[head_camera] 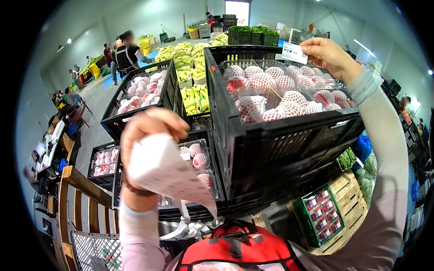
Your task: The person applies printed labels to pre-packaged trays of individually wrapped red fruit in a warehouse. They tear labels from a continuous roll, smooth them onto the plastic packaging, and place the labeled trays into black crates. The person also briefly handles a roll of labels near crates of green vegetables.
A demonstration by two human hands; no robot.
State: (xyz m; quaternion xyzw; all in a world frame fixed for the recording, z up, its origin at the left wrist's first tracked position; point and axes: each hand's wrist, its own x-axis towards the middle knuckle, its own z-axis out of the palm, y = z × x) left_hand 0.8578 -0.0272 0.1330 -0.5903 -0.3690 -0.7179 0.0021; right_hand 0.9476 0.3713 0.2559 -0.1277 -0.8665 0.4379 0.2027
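In my left hand (149, 128), raised in front of me, is a roll of white labels (156, 162) with a printed strip hanging down; it is blurred. My right hand (327, 56) pinches a single white label (294, 53) bearing writing. That label is above the far side of a tall black plastic crate (295, 139). Inside the crate lie clear plastic packs of round red-pink fruit in white foam nets (262, 81). Left of it stands another black crate (142, 111) with similar fruit packs. Lower down, partly behind the roll, more packs (198, 159) sit in a crate.
Crates of yellow-green vegetables (195, 98) stand beyond the fruit. A wooden pallet (352, 193) at lower right carries a green crate (298, 216) of small packs. At left are a wooden frame (86, 186) and a grey mesh crate (96, 250). An aproned person (125, 56) stands farther back.
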